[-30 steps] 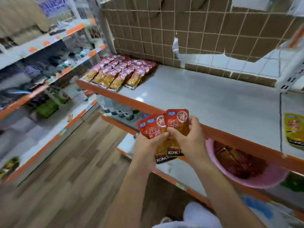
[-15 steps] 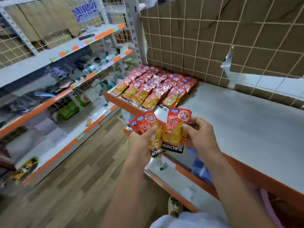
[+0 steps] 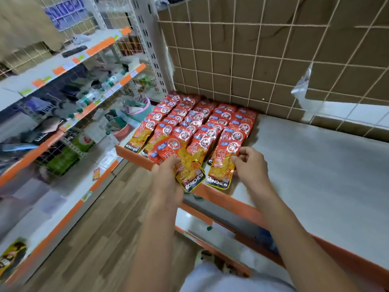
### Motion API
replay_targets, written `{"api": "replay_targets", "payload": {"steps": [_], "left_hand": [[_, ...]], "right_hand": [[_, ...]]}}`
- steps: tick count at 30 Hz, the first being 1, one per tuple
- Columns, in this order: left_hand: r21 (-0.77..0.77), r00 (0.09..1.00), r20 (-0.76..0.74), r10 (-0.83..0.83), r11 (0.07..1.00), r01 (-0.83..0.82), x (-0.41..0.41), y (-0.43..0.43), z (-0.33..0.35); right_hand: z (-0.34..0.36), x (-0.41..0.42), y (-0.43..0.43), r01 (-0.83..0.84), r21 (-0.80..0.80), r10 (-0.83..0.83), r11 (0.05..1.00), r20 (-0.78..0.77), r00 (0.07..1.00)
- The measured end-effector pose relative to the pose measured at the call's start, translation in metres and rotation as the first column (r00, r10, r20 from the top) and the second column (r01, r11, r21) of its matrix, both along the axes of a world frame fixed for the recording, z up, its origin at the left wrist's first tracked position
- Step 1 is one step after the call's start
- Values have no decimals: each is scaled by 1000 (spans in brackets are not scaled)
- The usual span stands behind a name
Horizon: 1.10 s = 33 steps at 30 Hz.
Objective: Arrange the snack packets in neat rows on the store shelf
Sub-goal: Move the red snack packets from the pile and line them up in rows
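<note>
Several red and orange snack packets (image 3: 197,121) lie in overlapping rows at the left end of the white shelf (image 3: 305,161), up against the wire grid back. My left hand (image 3: 166,178) is shut on a small stack of the same packets (image 3: 185,163), held just in front of the shelf's orange edge. My right hand (image 3: 250,165) grips one packet (image 3: 223,167) by its right side. That packet lies at the front of the rightmost row, its lower end at the shelf edge.
Cardboard behind a wire grid (image 3: 263,60) backs the shelf, and a perforated upright post (image 3: 151,49) stands at its left corner. Another shelving unit (image 3: 69,85) with bottles and mixed goods runs along the left. Wood flooring (image 3: 94,228) lies below, with lower shelves (image 3: 221,234) under mine.
Both hands have moved forward to the packet rows. The right hand has carried its packet away from the stack and down onto the front of the rightmost row.
</note>
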<state>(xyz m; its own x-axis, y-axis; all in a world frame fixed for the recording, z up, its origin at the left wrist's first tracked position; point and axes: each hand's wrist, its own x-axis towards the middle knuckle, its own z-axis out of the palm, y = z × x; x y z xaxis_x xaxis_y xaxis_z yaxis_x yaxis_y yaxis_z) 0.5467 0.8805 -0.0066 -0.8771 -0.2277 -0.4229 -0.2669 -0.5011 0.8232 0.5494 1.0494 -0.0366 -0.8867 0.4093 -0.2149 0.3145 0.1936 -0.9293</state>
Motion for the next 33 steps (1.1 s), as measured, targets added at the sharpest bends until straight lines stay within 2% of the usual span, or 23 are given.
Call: {"api": "replay_targets", "payload": {"steps": [6,17,19,23,26,29,31,33], "left_hand": [[-21,991,-1,-132,991,132,-38,7,7],[-120,922,53,-383,914,387,-85,32,9],[-164,890,7,-456,877,451,-89,39,12],[-249,811,-54,-582,795,553,-96,56,18],[-332,779,-81,-622,754,567,-98,68,22],[-313,828,-93,-553,806,502,-106,73,25],[-291,862,-94,-497,842,454,-114,71,26],[-294,882,-84,-464,857,423,-120,67,26]], "right_hand": [[0,-8,-4,-46,189,33,981,70,997],[6,-7,-7,48,411,-108,911,126,986],[10,-9,-1,113,384,-150,916,68,986],[15,-18,10,239,210,-220,948,-110,969],[19,-23,15,301,116,-283,946,-149,947],[21,-25,22,291,176,-292,940,-22,956],[24,-23,20,137,228,-182,964,189,965],[25,-22,11,-15,218,-67,976,361,930]]}}
